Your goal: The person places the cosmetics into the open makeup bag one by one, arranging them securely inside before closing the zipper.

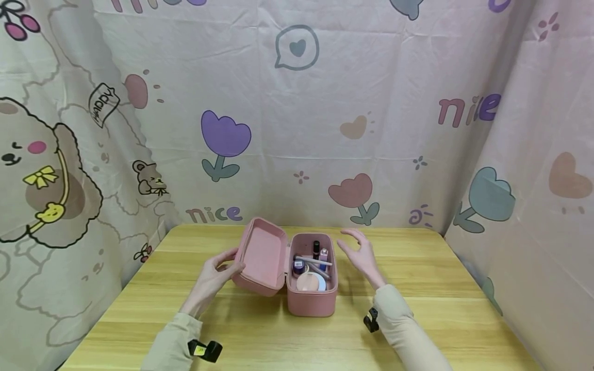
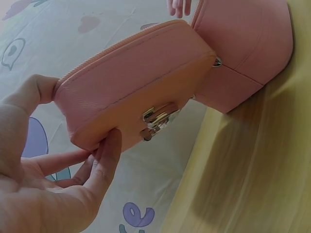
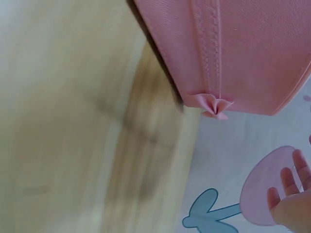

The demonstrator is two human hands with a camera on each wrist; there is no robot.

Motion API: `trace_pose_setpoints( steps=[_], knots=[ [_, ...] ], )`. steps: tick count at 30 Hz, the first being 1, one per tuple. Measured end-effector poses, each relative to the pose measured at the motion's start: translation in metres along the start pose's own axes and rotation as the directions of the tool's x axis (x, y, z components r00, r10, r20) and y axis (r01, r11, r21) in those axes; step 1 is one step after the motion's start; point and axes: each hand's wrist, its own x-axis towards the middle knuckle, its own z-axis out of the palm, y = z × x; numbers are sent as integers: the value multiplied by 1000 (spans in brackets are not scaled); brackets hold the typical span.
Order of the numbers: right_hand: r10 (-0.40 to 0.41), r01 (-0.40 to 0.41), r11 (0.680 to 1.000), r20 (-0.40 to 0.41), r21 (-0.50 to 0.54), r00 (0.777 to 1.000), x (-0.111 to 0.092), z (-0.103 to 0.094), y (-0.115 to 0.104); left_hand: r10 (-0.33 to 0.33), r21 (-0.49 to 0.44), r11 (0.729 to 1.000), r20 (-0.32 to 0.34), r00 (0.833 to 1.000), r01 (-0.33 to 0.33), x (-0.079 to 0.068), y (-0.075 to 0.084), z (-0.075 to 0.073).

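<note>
A pink cosmetic case (image 1: 312, 304) stands on the table with its lid (image 1: 263, 255) tilted out to the left. My left hand (image 1: 211, 278) grips the lid's outer edge; in the left wrist view the thumb is on the zippered rim and the fingers are on the outside, near a metal fitting (image 2: 159, 119). Inside the case lie a round compact (image 1: 308, 282), a dark jar (image 1: 298, 266), a black-capped tube (image 1: 316, 247), a pink-capped bottle (image 1: 324, 254) and slim sticks (image 1: 315, 260). My right hand (image 1: 361, 255) hovers just right of the case, fingers spread and holding nothing.
The wooden table (image 1: 408, 268) reaches back to a patterned curtain (image 1: 297, 129), which also hangs along both sides. A small pink bow-shaped tab (image 3: 212, 105) sticks out from the case's side. Black wrist cameras (image 1: 205, 351) are strapped to both sleeves.
</note>
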Motion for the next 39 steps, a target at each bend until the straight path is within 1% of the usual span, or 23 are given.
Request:
trace_pose_setpoints(
  steps=[5,8,13,15,21,25,28,32,35,39],
  knots=[
    [20,-20,1000,-16,9,1000,-12,-7,3,-6,10,1000,-44,999,7,0,-3,3],
    [34,-34,999,-14,4,999,-19,-9,1,5,-21,1000,-70,998,-7,1,-5,7],
    [56,-56,997,2,60,998,-33,-14,-19,15,-87,996,-114,993,-25,2,-7,14],
    [62,-63,995,10,82,998,-38,-15,-24,21,-108,994,-132,991,-35,2,-7,17],
    [74,-76,996,39,51,997,-46,-11,-3,39,-184,980,-182,983,-73,2,-5,26],
    [103,-113,989,101,98,990,-52,-9,2,51,-218,971,-227,973,-101,1,-4,32],
    [127,-149,978,149,147,981,-56,-9,0,64,-225,967,-246,967,-121,1,-3,35],
    [155,-192,964,200,185,968,-61,-10,-2,87,-212,966,-261,961,-145,0,-3,39],
    [175,-220,953,216,206,961,-64,-10,-3,114,-189,967,-273,955,-169,0,-3,42],
    [195,-245,941,217,235,957,-67,-10,-6,135,-171,967,-289,948,-190,-2,-2,48]
  ],
)
